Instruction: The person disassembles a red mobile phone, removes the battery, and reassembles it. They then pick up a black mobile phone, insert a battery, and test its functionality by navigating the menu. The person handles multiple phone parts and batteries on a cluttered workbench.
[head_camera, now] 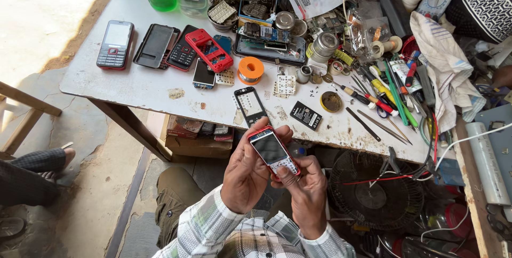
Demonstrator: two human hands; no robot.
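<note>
Both hands hold a small red-edged mobile phone (271, 150) with a dark screen and white keypad, just in front of the white workbench's (144, 85) near edge. My left hand (248, 172) wraps the phone's left side and back. My right hand (305, 194) grips its lower end, thumb on the keypad. Just beyond the phone, on the bench, lie a black phone front frame (250, 105) and a black battery (306, 115).
Several phones and covers (184, 51) lie at the bench's left, an orange solder spool (250, 69) mid-bench, screwdrivers and tweezers (381, 98) and a cloth (447, 69) at right. A fan (373, 194) and wires sit under the bench. Another person's foot (50, 164) is at left.
</note>
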